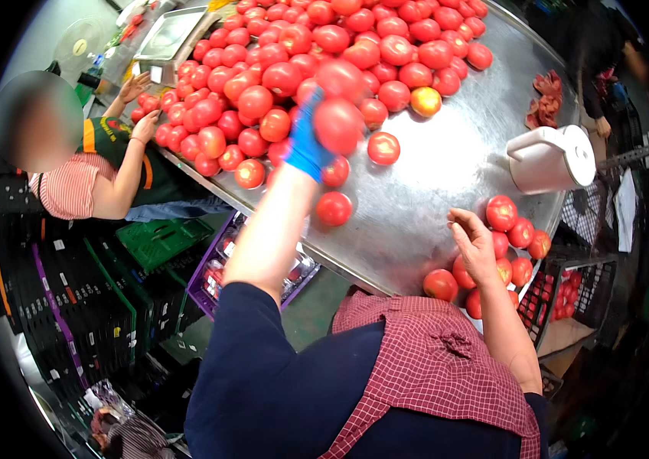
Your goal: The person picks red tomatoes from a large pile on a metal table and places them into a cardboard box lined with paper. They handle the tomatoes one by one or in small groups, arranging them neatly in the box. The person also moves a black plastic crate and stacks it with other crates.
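Observation:
My left hand, in a blue glove, is at the near edge of a large heap of red tomatoes on a metal table. It is closed on a blurred tomato; another blurred tomato lies just beyond, and whether the hand touches that one I cannot tell. Bare, with fingers slightly bent and apart, my right hand hovers beside a smaller group of tomatoes at the table's near right corner. It appears to hold nothing. A yellow-orange tomato sits at the heap's right side.
A white jug and a crumpled reddish cloth are on the table's right side. At left a co-worker reaches to the heap, near a scale. A purple crate with packs is below the edge; a black crate holds tomatoes.

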`<state>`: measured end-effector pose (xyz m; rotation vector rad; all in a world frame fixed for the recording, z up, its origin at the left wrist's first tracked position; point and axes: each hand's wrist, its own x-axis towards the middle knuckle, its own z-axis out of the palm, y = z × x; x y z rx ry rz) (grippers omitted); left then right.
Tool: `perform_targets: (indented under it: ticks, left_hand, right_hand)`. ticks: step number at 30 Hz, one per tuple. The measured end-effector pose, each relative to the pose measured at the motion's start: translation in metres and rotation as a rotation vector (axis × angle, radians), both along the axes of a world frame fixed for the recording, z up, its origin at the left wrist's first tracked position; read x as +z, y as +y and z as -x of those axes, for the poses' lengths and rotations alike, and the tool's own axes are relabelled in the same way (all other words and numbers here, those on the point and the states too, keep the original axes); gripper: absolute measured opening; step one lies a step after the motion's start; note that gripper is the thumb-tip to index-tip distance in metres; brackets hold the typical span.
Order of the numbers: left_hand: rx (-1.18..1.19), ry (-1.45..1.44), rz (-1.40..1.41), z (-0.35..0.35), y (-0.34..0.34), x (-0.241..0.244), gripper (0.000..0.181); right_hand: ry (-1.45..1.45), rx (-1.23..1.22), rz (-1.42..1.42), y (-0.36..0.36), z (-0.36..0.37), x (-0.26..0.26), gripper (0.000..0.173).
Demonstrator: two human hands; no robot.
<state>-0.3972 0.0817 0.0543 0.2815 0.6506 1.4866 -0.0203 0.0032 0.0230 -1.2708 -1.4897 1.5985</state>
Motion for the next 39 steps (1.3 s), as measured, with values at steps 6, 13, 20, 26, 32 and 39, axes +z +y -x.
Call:
perform_targets:
  ticks: [6, 13, 20, 26, 32, 39]
  left_hand:
    - [0.177, 0.602, -0.184, 0.186, 0.069, -0.048, 0.047]
    - [0.502, -0.352, 0.124, 0.265, 0.108, -0.048, 0.067]
    - [0.584, 0.453, 0.159, 0.141, 0.065, -0.014, 0.053]
    - [-0.270, 0.288, 0.265, -0.112, -0.047, -0.051, 0.043]
    - [-0.381, -0.594, 0.590, -0.205, -0.097, -0.061, 0.059]
    - [-0.398, -0.440, 0.714, -0.186, -0.107, -0.085, 0.065]
  right_hand:
    - [-0.484, -0.316, -0.393, 0.014, -0.073, 0.003, 0.029]
    - [-1.008, -0.230, -0.545, 0.031, -0.096, -0.002, 0.064]
    - [-1.270, 0.068, -0.526, 0.077, -0.075, -0.027, 0.076]
    - [-0.265, -0.003, 0.012, 0.058, -0.048, -0.004, 0.058]
    - [0.134, -0.041, 0.293, 0.018, -0.031, -0.001, 0.029]
    - [-0.930, 0.560, -0.548, -0.017, -0.092, 0.041, 0.065]
